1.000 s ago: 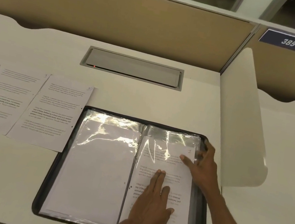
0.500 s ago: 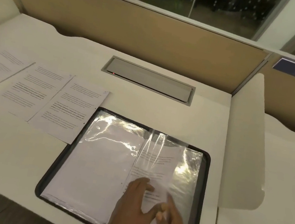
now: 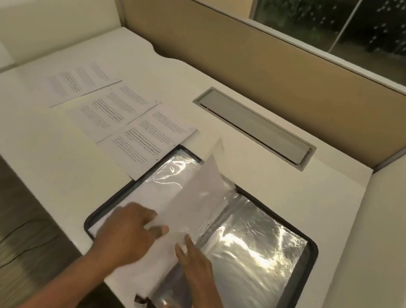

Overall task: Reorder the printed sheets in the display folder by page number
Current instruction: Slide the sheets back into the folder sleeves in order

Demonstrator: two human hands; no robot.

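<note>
The display folder (image 3: 310,257) lies open on the desk (image 3: 41,158), close to its near edge. Three loose sheets (image 3: 145,135) are fanned out just beside its far left corner. Over the spine a raised sheet (image 3: 199,191) stands on edge and tilts towards the left page. It looks wrapped in clear film, and we cannot tell whether it has come free of its sleeve.

Our left hand (image 3: 128,233) has its fingers curled and pinches the near edge of the raised sheet. Our right hand (image 3: 194,280) is spread, with the fingers fairly straight. It rests on the near part of the plastic, its thumb down by the folder's near edge.

We judge the paper to be very light and limp. It should bow if held by one corner and crease if pushed endways. The film is glossy and looks slippery, and it probably clings to the page. The safest hold seems to be a flat pinch along an edge of the sheet, while the other hand pins the plastic so only the paper slides. The folder itself looks heavy enough to stay put.

Half a second ago the same sheet lay low over the right-hand pocket (image 3: 256,261), with both hands on its near end. Now it has swung up and leftward, leaving that pocket as bare, shining plastic. A second ago the right hand was at the pocket's far right corner, and it has since come to the near edge. Our view has also turned left, and the three loose sheets have kept their places.
</note>
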